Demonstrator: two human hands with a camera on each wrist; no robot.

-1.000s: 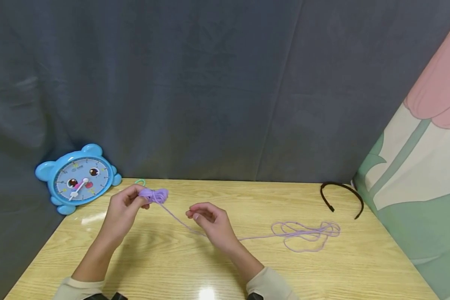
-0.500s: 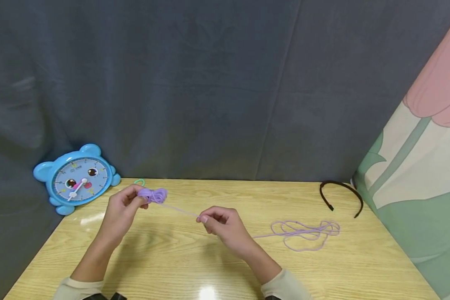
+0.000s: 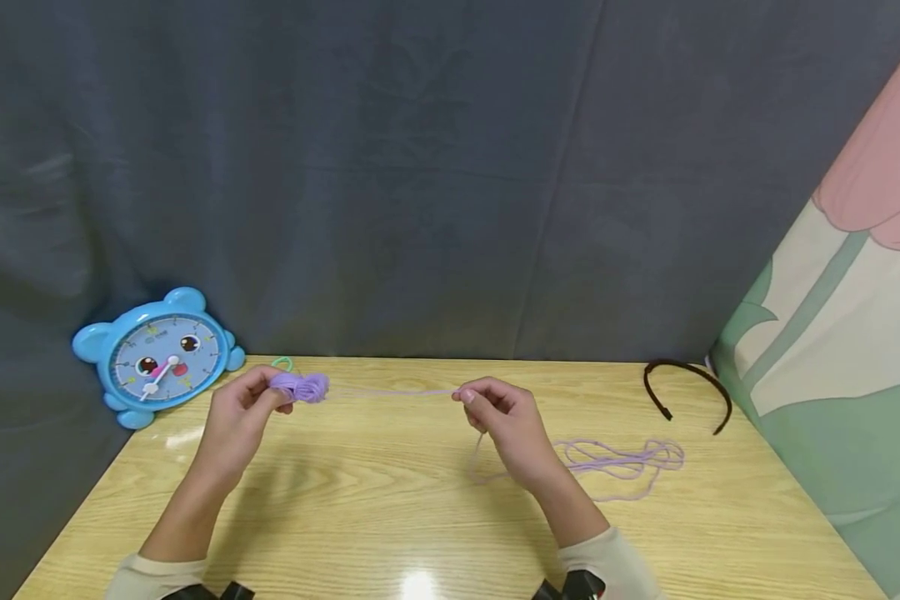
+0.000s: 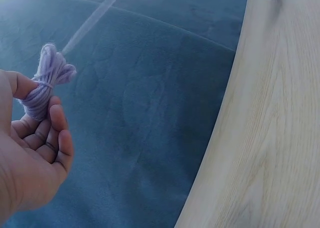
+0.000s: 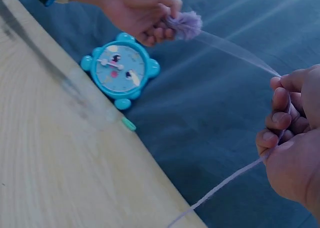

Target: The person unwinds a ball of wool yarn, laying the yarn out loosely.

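Observation:
A small bundle of purple yarn (image 3: 305, 387), wrapped round its middle, is pinched between thumb and fingers of my left hand (image 3: 238, 421). In the left wrist view its looped end sticks up past the fingertips. From the bundle a strand of yarn (image 3: 390, 392) runs nearly level to my right hand (image 3: 512, 425), which pinches it between thumb and forefinger. Past that pinch the yarn (image 5: 225, 182) crosses the palm and hangs down toward the table. Loose loops of the same yarn (image 3: 630, 460) lie on the table behind the right wrist.
A blue bear-shaped clock (image 3: 167, 360) leans at the back left against the dark curtain (image 3: 390, 183). Near it lies a small green ring (image 3: 282, 362). A black headband (image 3: 686, 367) rests at the back right. The wooden table (image 3: 360, 517) spans the front.
My right hand, with loosely bent fingers at first, has taken hold of the strand and moved right and up, drawing it out. The left hand with the bundle has hardly moved.

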